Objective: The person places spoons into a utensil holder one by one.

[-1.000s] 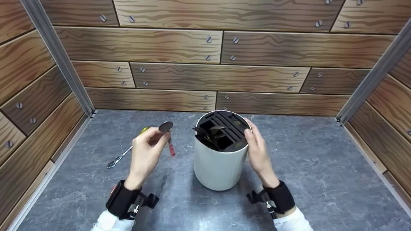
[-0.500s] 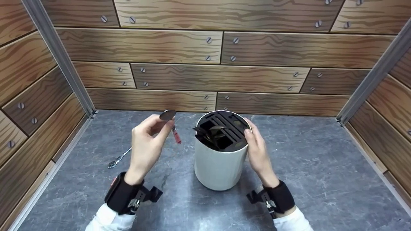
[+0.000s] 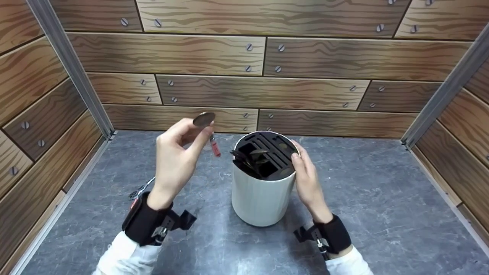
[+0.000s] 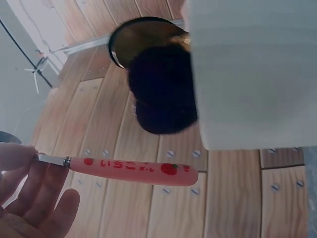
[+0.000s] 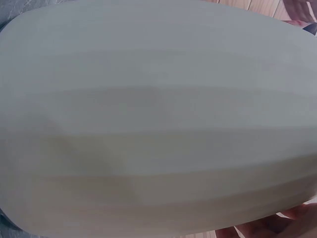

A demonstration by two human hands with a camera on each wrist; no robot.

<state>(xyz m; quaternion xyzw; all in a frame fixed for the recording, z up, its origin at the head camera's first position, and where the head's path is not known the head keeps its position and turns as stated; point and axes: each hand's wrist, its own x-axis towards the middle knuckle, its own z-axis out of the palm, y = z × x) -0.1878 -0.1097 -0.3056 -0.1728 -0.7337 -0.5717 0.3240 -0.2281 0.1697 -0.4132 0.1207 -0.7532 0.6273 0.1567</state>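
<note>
My left hand [image 3: 175, 156] pinches a spoon [image 4: 133, 171] near where its bowl joins the pink strawberry-print handle. In the head view the bowl points up and the handle hangs down, left of a white cylindrical utensil holder [image 3: 261, 202] and apart from it. The holder stands upright, with a black slotted insert [image 3: 280, 152] in its top. Several dark utensils [image 3: 252, 158] stick out of the large left opening. My right hand [image 3: 306, 177] grips the holder's right side, thumb at the rim. In the right wrist view the holder's wall hides most of that hand.
A silver ornate utensil handle [image 3: 138, 192] lies on the grey marbled table [image 3: 382, 206], partly hidden behind my left hand and wrist strap. Wood-patterned walls [image 3: 214, 91] enclose the table at the back and both sides.
My left hand has risen and moved slightly right with the spoon. A yellow object on the table is now hidden behind it. My right hand and the holder stay put.
</note>
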